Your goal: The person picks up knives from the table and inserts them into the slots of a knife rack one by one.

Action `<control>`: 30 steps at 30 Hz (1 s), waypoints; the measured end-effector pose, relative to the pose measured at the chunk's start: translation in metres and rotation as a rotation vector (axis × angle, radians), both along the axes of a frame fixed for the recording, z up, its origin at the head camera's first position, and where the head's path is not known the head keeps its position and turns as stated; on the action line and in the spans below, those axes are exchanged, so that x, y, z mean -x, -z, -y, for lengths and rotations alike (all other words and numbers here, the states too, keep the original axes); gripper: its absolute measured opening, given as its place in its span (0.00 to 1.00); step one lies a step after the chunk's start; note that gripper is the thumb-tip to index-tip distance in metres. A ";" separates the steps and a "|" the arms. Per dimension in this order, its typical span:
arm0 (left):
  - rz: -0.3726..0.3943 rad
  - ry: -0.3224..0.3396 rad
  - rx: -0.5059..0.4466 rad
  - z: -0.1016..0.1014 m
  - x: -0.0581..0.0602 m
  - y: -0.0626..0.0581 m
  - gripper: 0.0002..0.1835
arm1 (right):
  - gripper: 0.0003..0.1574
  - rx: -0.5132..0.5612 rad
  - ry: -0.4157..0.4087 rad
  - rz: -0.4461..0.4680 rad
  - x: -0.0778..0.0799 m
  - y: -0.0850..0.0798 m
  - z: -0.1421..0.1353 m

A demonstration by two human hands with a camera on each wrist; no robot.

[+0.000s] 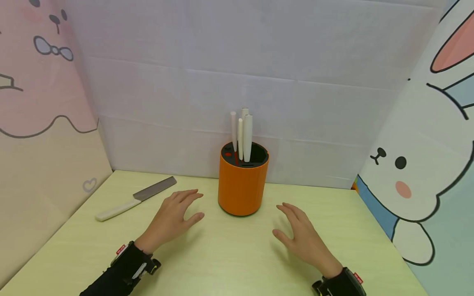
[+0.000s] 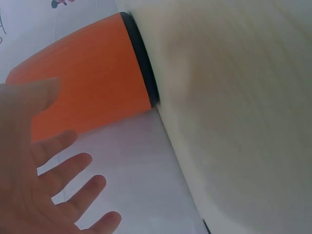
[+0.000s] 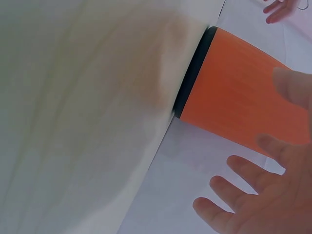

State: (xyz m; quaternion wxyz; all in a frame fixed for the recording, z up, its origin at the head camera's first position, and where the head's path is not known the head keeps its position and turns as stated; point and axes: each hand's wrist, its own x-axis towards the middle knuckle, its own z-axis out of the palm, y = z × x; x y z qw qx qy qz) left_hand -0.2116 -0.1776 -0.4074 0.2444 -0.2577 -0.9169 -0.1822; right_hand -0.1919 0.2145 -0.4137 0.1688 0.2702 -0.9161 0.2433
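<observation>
An orange knife block (image 1: 242, 189) with a dark slotted top stands upright at the back middle of the table. Several white handles (image 1: 247, 137) stick up out of its top. To its left lies a cleaver-like knife (image 1: 153, 189) with a broad grey blade and a white handle, flat on the table. My left hand (image 1: 174, 220) hovers between that knife and the block, fingers spread, holding nothing. On the block's other side, my right hand (image 1: 303, 238) is held above the table, its fingers apart and the palm toward the block. Neither hand touches anything.
The pale yellow table (image 1: 229, 263) meets a white cloth wall (image 1: 166, 102) right behind the block. Printed cartoon panels stand at both sides, a pink and cream one (image 1: 40, 164) at left and a rabbit panel (image 1: 437, 172) at right.
</observation>
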 end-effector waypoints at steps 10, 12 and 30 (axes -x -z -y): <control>0.031 -0.039 0.007 0.015 0.005 0.008 0.29 | 0.42 -0.004 0.004 0.012 0.000 0.002 -0.003; 0.023 -0.048 0.005 0.020 0.008 0.009 0.29 | 0.42 -0.003 0.005 0.013 -0.001 0.002 -0.003; 0.075 -0.206 -0.021 0.105 0.021 0.011 0.23 | 0.42 -0.001 -0.004 0.017 -0.002 -0.002 -0.002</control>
